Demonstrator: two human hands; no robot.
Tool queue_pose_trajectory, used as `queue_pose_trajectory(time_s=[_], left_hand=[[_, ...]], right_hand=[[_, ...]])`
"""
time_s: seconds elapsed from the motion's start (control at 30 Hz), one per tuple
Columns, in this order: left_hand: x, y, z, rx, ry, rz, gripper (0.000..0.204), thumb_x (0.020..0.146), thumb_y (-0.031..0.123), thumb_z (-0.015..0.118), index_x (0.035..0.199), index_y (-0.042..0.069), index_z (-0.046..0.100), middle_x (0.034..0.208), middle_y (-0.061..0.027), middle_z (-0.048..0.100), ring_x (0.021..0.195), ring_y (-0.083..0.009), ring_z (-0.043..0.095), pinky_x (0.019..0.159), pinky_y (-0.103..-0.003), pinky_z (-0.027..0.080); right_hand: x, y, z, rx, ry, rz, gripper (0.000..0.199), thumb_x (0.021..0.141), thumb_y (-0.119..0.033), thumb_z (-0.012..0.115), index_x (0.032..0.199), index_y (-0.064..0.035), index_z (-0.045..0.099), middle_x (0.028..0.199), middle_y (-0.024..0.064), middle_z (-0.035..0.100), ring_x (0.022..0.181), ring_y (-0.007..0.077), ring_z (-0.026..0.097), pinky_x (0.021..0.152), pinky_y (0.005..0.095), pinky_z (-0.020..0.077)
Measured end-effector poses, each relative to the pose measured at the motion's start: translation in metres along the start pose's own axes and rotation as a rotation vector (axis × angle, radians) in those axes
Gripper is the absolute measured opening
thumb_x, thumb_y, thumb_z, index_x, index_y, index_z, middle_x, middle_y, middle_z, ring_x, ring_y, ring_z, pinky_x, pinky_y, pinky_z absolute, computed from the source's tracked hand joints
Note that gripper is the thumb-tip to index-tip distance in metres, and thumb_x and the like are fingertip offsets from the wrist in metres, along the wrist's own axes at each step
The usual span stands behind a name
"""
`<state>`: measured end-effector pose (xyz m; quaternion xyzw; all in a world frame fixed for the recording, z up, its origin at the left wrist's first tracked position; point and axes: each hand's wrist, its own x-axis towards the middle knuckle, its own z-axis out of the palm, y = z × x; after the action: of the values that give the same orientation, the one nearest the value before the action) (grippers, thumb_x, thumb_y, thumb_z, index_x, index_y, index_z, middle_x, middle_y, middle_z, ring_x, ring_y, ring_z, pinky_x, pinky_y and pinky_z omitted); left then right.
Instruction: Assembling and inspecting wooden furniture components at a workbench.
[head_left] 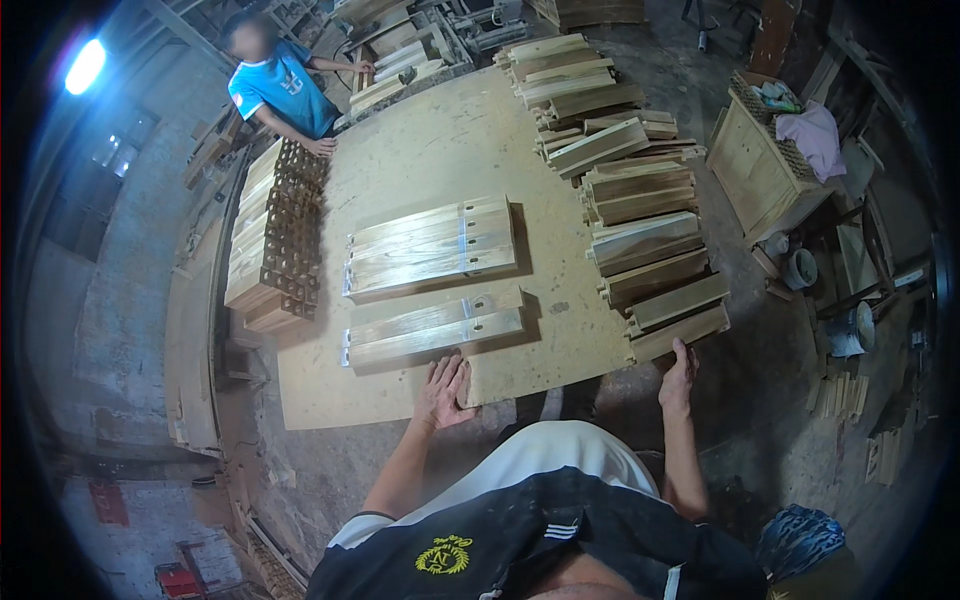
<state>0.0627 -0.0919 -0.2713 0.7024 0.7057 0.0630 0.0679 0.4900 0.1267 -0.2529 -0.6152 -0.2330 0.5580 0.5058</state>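
Note:
My left hand (443,392) lies with its fingers stretched out on the near edge of the pale tabletop (400,388), holding nothing. Just beyond its fingertips is a small pair of wooden slats (430,330) with holes near one end. Behind that pair lies a wider block of similar slats (415,245), set side by side. My right hand (679,378) is at the near right corner of the table, its fingers extended, by the closest wooden piece (678,334) of the right-hand row. Its fingertips meet or nearly meet that piece; some fingers are hidden.
A long row of tenoned wooden pieces (640,190) runs along the table's right side. Slats with holes are stacked (275,240) at the left edge. A person in a blue shirt (283,90) stands at the far left. A wooden cabinet (760,160) and buckets (852,330) stand to the right.

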Motion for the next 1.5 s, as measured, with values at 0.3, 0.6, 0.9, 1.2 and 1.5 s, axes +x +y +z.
queue_pose_trajectory(time_s=[0.3,0.6,0.9,1.2,1.5], left_hand=[[0.017,0.066,-0.010,-0.670,0.156,-0.231,0.084,0.074,0.033,0.075,0.146,0.002,0.046,0.147,-0.0239,0.046,0.136,-0.0379,0.045,0.113,-0.051,0.035],[0.145,0.213,-0.084,-1.829,-0.086,-0.161,0.067,0.084,0.014,0.071,0.145,0.003,0.044,0.123,-0.0133,0.064,0.117,-0.0235,0.060,0.100,-0.039,0.049],[0.128,0.189,-0.044,-2.379,-0.269,-0.529,0.047,0.081,0.017,0.067,0.126,0.006,0.056,0.115,-0.0075,0.068,0.108,-0.0219,0.066,0.099,-0.041,0.052],[0.134,0.175,-0.086,-2.102,-0.006,-0.301,0.059,0.080,0.014,0.068,0.136,0.005,0.052,0.121,-0.0079,0.063,0.110,-0.0182,0.062,0.095,-0.036,0.051],[0.170,0.111,-0.207,-1.522,0.739,-0.281,0.029,0.089,0.029,0.075,0.100,0.004,0.065,0.080,-0.0010,0.064,0.068,-0.0088,0.058,0.064,-0.023,0.047]], right_hand=[[-0.031,-0.033,-0.015,-0.300,-0.287,-0.470,0.023,0.090,-0.023,0.070,0.092,-0.0004,0.065,0.082,0.0021,0.063,0.075,0.0133,0.056,0.068,0.0336,0.0481],[-0.113,-0.090,0.056,-0.997,-0.578,-1.102,0.028,0.078,-0.023,0.076,0.083,-0.0037,0.057,0.073,0.0159,0.063,0.067,0.0362,0.066,0.059,0.0428,0.0522],[-0.078,-0.099,0.017,-0.354,-0.686,-0.426,0.017,0.094,-0.019,0.069,0.089,-0.0036,0.064,0.077,0.0002,0.063,0.065,0.0073,0.058,0.061,0.0234,0.0485],[-0.087,-0.072,0.054,-0.725,-0.994,-0.457,0.033,0.091,-0.023,0.072,0.110,0.0022,0.061,0.087,0.0111,0.067,0.080,0.0185,0.065,0.068,0.0315,0.0528],[-0.081,-0.020,0.223,-0.582,-1.247,-0.814,0.026,0.092,-0.016,0.069,0.107,-0.0017,0.055,0.091,0.0171,0.067,0.085,0.0327,0.068,0.073,0.0430,0.0518]])
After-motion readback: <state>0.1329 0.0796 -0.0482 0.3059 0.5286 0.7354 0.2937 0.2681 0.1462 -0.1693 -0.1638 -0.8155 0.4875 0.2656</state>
